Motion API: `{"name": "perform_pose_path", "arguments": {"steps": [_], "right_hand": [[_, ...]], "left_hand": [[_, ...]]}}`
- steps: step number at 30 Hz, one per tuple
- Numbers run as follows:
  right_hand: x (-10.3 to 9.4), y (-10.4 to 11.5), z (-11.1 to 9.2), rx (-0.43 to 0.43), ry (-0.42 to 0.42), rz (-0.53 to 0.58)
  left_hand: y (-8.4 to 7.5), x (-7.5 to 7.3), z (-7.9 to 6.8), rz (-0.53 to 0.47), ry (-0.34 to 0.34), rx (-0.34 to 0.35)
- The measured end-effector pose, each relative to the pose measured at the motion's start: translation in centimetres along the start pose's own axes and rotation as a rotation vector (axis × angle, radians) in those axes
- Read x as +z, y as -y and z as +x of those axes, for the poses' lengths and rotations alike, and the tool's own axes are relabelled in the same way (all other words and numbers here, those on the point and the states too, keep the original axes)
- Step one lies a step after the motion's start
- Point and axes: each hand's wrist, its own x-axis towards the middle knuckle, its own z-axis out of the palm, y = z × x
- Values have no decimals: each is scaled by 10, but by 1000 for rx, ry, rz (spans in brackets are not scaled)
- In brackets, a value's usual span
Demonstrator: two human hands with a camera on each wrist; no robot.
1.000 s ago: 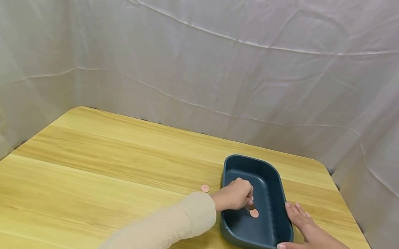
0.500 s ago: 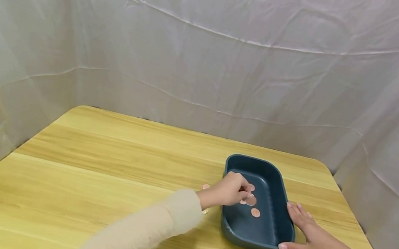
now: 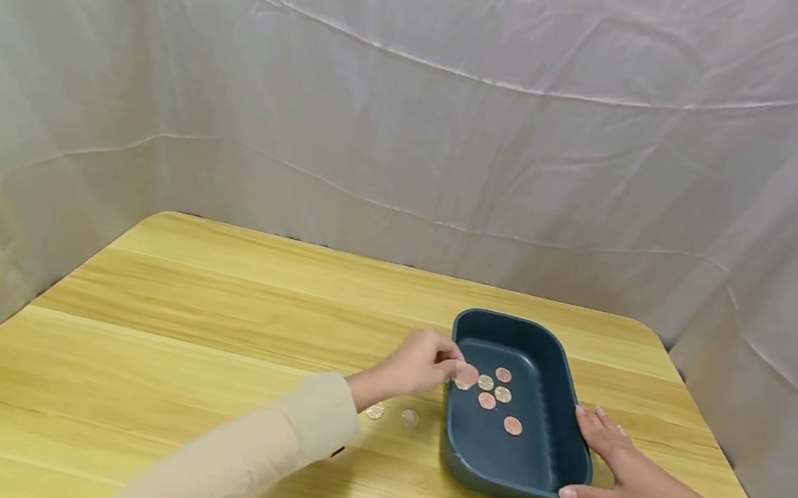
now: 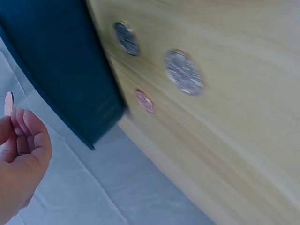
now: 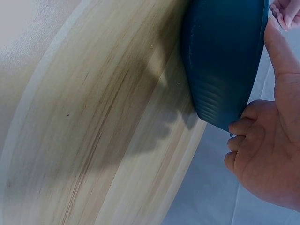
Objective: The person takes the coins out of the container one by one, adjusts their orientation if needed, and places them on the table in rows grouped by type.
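Note:
My left hand (image 3: 422, 361) pinches a copper-coloured coin (image 3: 467, 375) between thumb and fingertips, at the left rim of a dark blue rectangular bin (image 3: 522, 467). In the left wrist view that coin (image 4: 9, 103) stands on edge at the fingertips. Several copper and pale coins lie spread on the bin's floor, among them a copper coin (image 3: 513, 426) nearest its front. My right hand (image 3: 615, 471) rests against the bin's right side, thumb on the front right corner and fingers extended along the outer wall.
On the wooden table (image 3: 246, 321), left of the bin, lie two pale coins, one (image 3: 410, 419) near the bin and another (image 3: 374, 410) by the left wrist. A copper coin (image 4: 145, 101) also shows there in the left wrist view. Pale cloth (image 3: 387, 113) hangs behind the table.
My left hand has drawn back leftward from over the bin's middle to its left rim, uncovering several coins inside. The right hand and the bin have stayed about where they were.

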Motion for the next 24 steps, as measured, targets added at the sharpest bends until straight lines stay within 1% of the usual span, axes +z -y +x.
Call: {"name": "perform_pose_path", "arguments": {"steps": [4,6,9,14,20,22,24], "right_hand": [[0,-1,-1,-4,-6,-1],[-1,-1,-1,-8,-10,-7],[0,-1,0,-13,-11,-8],[0,-1,0,-16,-6,14],[1,-1,0,-17,-5,15],[1,-2,-1,-22,-5,23],[1,-1,0,-25,-4,27]], "left_hand": [[11,-8,-5,-45,-46,-52],[18,-12,-7,-56,-66,-63],[27,-17,-10,-37,-90,-68],[39,-24,-15,12,-108,-89],[56,-32,-22,13,-67,-125],[63,-34,-24,1,-53,-159],[68,-34,-24,2,-46,-215]]}}
